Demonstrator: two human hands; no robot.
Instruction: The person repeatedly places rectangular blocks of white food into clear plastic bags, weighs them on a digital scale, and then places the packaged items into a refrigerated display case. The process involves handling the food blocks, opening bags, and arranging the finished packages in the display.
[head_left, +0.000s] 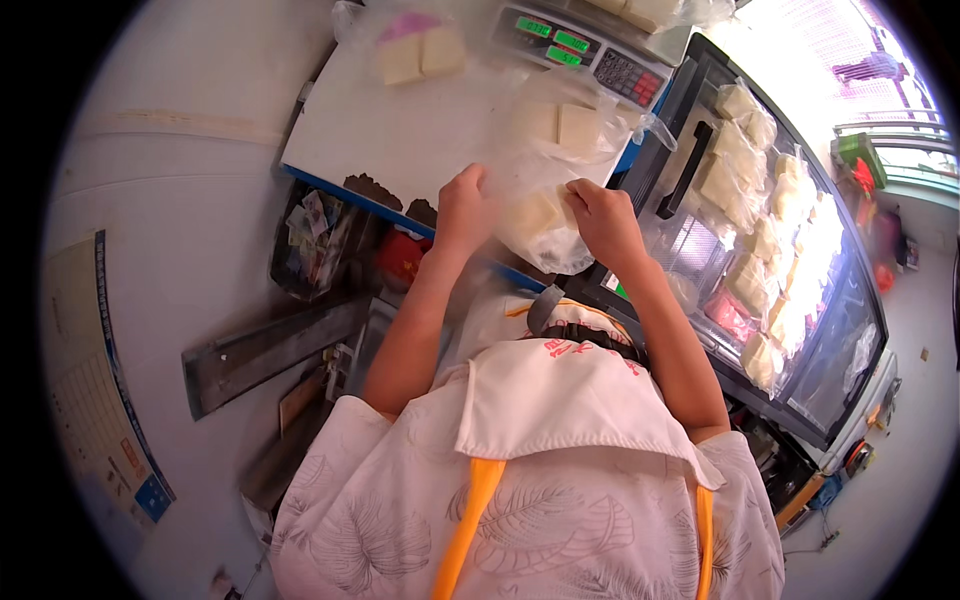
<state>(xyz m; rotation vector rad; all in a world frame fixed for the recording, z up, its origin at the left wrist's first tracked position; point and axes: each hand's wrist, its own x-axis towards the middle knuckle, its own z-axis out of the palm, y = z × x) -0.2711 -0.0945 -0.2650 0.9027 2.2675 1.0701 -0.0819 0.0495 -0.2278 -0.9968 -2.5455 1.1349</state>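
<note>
A clear plastic bag (559, 251) hangs over the counter's near edge between my two hands. Inside it is a stack of pale, flat dough wrappers (529, 213). My left hand (466, 206) is closed on the bag's left side; haze blurs its fingertips. On the other side, my right hand (604, 221) pinches the bag beside the wrappers' edge. Just beyond my hands, a second clear bag (611, 139) lies on the white counter (390, 135) with two square stacks of wrappers (576, 126) in it.
A digital scale (585, 56) stands at the counter's back. More bagged wrappers (439, 52) lie back left. To my right, a glass-lidded display case (694, 247) with a black handle (684, 171) holds several bags of wrappers (727, 176). A clear box (311, 240) sits below the counter's left edge.
</note>
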